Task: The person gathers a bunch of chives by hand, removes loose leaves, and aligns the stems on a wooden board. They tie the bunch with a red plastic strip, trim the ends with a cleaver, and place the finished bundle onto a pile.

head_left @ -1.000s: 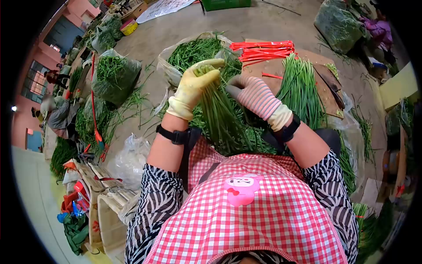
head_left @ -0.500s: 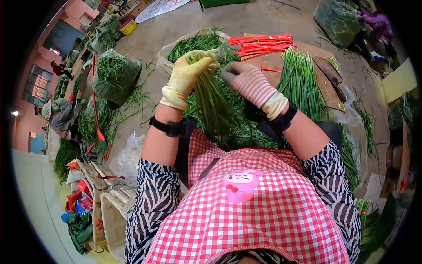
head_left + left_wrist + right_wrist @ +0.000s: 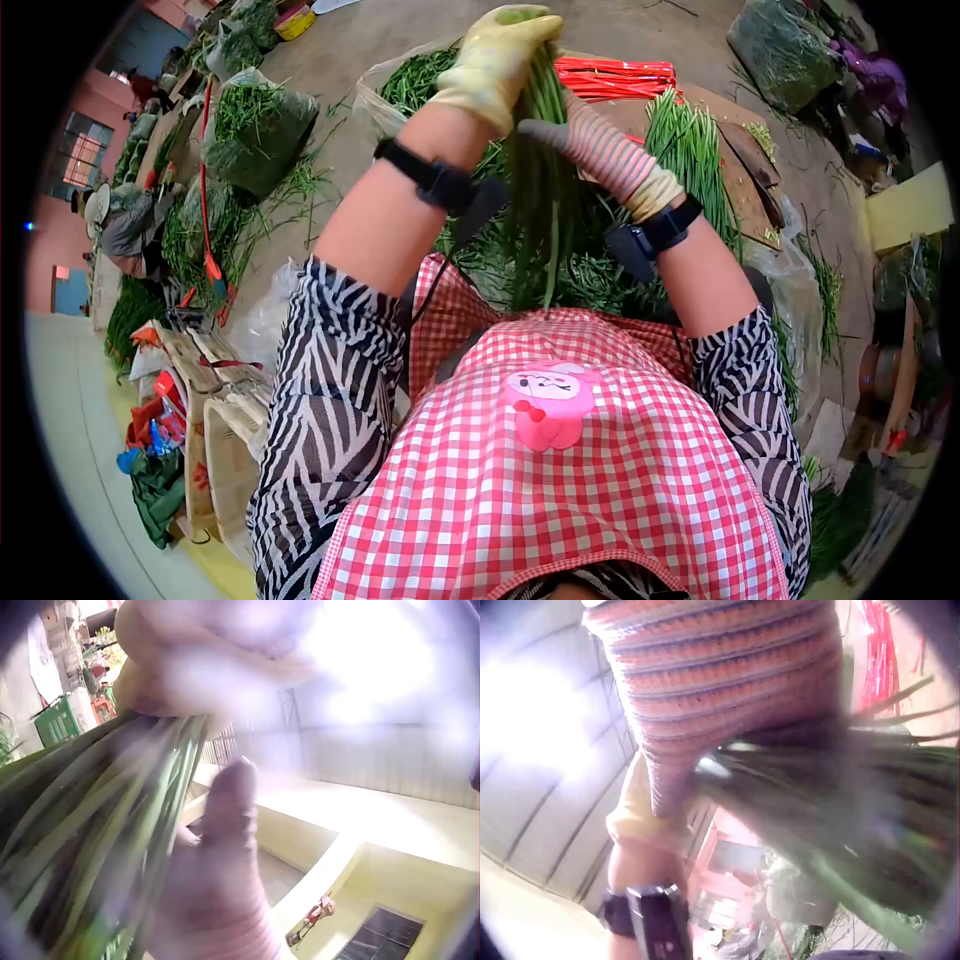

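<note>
My left hand point(image 3: 505, 50), in a yellow glove, is raised high and grips the top of a bunch of long green stalks point(image 3: 545, 190) that hangs down toward my lap. My right hand point(image 3: 590, 140), in a striped glove, lies against the side of the bunch just below the left hand. In the left wrist view the bunch of stalks point(image 3: 82, 847) is blurred, with the striped fingers point(image 3: 225, 847) beside it. In the right wrist view the striped glove point(image 3: 720, 682) presses on the dark green stalks point(image 3: 832, 810), and the yellow glove point(image 3: 641, 810) shows behind.
A wooden board point(image 3: 740, 150) ahead carries a row of cut stalks point(image 3: 685, 150) and red ties point(image 3: 615, 75). A plastic bag of greens point(image 3: 410, 80) sits in front. More bagged greens point(image 3: 250, 125) and crates point(image 3: 215, 440) stand to the left.
My left hand has lifted the bunch much higher, up and away from my lap. My right hand rose with it and stays against the stalks.
</note>
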Action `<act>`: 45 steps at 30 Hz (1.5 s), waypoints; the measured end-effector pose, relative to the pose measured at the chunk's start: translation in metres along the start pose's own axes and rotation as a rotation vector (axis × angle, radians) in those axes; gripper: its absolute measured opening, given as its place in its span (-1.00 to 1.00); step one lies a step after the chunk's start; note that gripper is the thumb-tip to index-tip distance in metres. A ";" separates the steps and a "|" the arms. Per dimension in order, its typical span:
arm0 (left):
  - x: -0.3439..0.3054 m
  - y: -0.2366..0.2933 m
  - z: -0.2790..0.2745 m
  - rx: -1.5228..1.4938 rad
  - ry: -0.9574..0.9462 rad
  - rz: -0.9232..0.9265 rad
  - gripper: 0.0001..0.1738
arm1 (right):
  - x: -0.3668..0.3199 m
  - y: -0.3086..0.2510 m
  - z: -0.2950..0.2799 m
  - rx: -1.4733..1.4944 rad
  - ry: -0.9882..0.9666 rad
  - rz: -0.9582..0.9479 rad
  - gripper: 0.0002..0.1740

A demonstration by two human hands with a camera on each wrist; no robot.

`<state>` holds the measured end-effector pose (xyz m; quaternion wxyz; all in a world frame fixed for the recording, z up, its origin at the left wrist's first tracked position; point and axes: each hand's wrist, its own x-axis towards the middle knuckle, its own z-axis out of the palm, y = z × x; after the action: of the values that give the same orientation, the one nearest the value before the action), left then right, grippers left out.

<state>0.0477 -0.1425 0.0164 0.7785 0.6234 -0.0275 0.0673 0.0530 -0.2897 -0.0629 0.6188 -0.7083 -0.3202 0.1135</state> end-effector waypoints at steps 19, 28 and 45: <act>0.032 -0.081 -0.012 -0.103 -0.208 -0.262 -0.32 | -0.062 -0.028 -0.196 0.811 0.293 0.063 -0.69; 0.011 -0.196 -0.049 -0.216 -0.222 -0.670 -0.53 | -0.107 -0.024 -0.269 0.529 0.600 0.306 -0.71; 0.032 -0.224 0.018 -0.135 -0.343 -0.696 -0.41 | -0.020 0.154 -0.210 -0.857 0.434 1.062 -0.14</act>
<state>0.1113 -0.2056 -0.1923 0.7781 0.5452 0.0514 -0.3078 0.2030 -0.4751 -0.1700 0.1970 -0.9558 0.1818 0.1204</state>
